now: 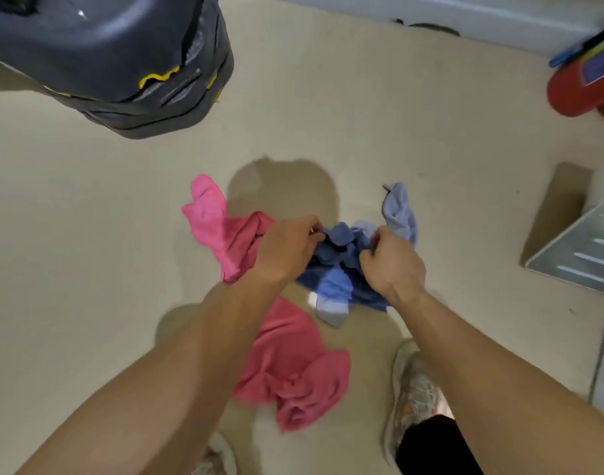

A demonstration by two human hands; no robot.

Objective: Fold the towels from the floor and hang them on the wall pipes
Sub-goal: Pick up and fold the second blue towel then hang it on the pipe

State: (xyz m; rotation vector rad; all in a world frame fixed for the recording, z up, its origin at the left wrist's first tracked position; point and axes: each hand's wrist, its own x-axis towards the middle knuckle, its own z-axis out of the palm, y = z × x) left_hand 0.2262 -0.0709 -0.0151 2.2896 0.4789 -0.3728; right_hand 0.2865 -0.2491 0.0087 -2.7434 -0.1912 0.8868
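no readable text, label on red cylinder [583,87] blurred, yellow marks on dark container [122,63] illegible

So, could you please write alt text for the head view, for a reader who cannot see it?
A person's left hand and right hand grip a bunched blue cloth towel, seen from above. A pink cloth towel lies on the beige floor near a grey shoe.

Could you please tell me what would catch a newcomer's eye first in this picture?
At centre, the left hand and right hand both grip a bunched blue terry towel. A bright pink crumpled towel lies on the beige floor to its left, a darker pink crumpled towel below it.
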